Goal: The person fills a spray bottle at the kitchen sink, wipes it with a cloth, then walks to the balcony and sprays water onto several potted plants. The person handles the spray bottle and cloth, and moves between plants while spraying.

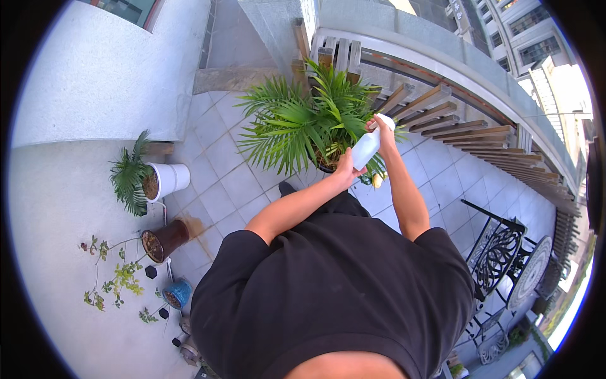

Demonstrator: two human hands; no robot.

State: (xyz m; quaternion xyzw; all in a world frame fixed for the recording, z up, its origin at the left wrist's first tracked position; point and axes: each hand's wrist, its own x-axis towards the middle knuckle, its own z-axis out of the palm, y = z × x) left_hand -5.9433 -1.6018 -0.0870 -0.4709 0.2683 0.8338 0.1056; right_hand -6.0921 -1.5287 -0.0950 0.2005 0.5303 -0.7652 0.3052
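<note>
A white spray bottle (366,150) is held tilted in both hands, in front of a leafy potted palm (303,121). My left hand (348,168) supports the bottle at its base. Around the neck, just under the white spray head (386,122), my right hand (382,132) is closed; its exact finger placement on the trigger is hard to make out. Fronds spread out beyond the bottle, and part of the palm's dark pot (325,168) shows below them. A small yellow and green object (377,180) is on the floor beside the pot, partly covered.
Slatted wooden fencing (440,111) curves along the right. A white pot (173,181), a brown pot (165,240) and a blue pot (178,293) with plants line the left wall. Black metal chairs (497,251) and a round table (530,272) stand at right on the tiled floor (236,184).
</note>
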